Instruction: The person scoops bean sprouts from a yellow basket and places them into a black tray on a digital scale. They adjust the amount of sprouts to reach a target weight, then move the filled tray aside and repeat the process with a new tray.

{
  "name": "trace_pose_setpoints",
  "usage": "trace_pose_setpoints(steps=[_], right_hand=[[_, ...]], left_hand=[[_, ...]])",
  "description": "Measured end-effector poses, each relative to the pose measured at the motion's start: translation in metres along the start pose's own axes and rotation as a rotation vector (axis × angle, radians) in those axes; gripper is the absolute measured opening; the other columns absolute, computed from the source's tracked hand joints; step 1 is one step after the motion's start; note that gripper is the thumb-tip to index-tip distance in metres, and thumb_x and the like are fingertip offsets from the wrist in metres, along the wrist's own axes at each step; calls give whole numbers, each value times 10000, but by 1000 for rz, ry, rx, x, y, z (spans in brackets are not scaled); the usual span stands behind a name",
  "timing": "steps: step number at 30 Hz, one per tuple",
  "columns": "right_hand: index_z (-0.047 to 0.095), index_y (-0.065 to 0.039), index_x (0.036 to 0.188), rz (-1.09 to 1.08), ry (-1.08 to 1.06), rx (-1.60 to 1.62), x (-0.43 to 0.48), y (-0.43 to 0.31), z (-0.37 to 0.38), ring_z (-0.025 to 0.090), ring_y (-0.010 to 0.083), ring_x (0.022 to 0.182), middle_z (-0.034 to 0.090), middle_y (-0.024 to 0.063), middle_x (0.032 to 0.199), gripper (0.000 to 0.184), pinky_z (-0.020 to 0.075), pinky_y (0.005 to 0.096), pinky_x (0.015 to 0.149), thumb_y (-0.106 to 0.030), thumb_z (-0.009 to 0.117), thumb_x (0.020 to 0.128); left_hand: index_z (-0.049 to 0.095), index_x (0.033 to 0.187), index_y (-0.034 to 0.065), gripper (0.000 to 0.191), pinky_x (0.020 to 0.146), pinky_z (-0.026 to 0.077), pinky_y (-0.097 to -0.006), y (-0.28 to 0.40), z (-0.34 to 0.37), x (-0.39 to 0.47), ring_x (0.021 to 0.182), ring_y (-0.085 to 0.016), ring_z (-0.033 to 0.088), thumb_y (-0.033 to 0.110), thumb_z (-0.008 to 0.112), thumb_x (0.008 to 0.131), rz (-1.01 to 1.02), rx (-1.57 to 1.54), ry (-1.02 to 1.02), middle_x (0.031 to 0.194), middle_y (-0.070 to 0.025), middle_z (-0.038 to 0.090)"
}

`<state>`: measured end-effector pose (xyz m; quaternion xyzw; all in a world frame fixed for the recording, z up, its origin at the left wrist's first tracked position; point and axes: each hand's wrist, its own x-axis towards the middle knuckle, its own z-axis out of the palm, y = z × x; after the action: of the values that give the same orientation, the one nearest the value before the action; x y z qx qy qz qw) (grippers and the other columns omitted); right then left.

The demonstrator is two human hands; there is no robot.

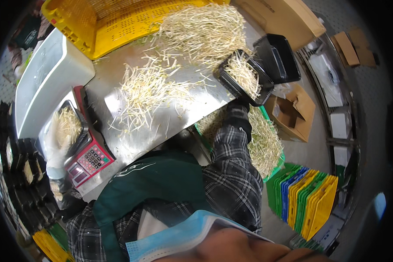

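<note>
My left hand (56,144), in a white glove, holds a black plastic tray (82,137) of bean sprouts (68,126) on a red digital scale (93,160). Its thumb lies over the sprouts. At the table's right edge, my right hand (239,104) is at the near side of a second black tray (232,81), its fingers mostly hidden by the tray. White sprouts (244,77) fill part of that tray, which sits tilted beside the large sprout heap (204,32). A smaller sprout pile (150,93) spreads over the steel table (118,147) between my hands.
A yellow perforated crate (118,36) and a white tub (57,78) border the table. Another black tray (278,59) stands at right. Below are a green-rimmed sprout crate (265,144), an open carton (293,114) and folded crates (303,199). Stacked black trays (23,170) line the left. A person (28,32) is behind.
</note>
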<state>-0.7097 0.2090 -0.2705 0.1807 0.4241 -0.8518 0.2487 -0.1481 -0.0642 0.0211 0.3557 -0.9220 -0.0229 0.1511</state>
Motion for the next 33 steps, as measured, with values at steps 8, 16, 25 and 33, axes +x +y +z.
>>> trace_pose_setpoints(steps=[8,16,25,33], right_hand=[[557,-44,895,180,-20,-608,-5,-8,-69,522,176,686,573,74,834,191,437,296,597,-216,523,821],[561,15,802,364,-1396,-1333,-256,36,98,486,96,543,571,68,684,93,406,214,540,-59,516,837],[334,92,1240,-1379,-1843,-796,-369,158,308,386,374,1142,387,264,1242,958,283,437,983,-466,750,581],[416,30,1197,-1245,-2033,-1498,-421,214,332,483,362,997,492,226,1101,768,388,422,875,-398,705,629]], left_hand=[[257,1356,10,726,1036,172,-387,32,-42,-32,1234,-286,325,227,606,758,-201,7,183,1373,-151,318],[282,1337,-3,452,1020,281,-288,-24,-48,-175,1214,-182,377,166,415,939,-691,-658,852,1323,-114,383],[402,1255,-19,617,934,381,-366,-6,-35,-88,1081,-313,499,354,606,808,-434,-61,449,1165,-220,508],[492,1123,-55,430,806,431,-416,-4,10,-61,954,-344,530,248,541,822,-142,-164,470,1130,-252,502]])
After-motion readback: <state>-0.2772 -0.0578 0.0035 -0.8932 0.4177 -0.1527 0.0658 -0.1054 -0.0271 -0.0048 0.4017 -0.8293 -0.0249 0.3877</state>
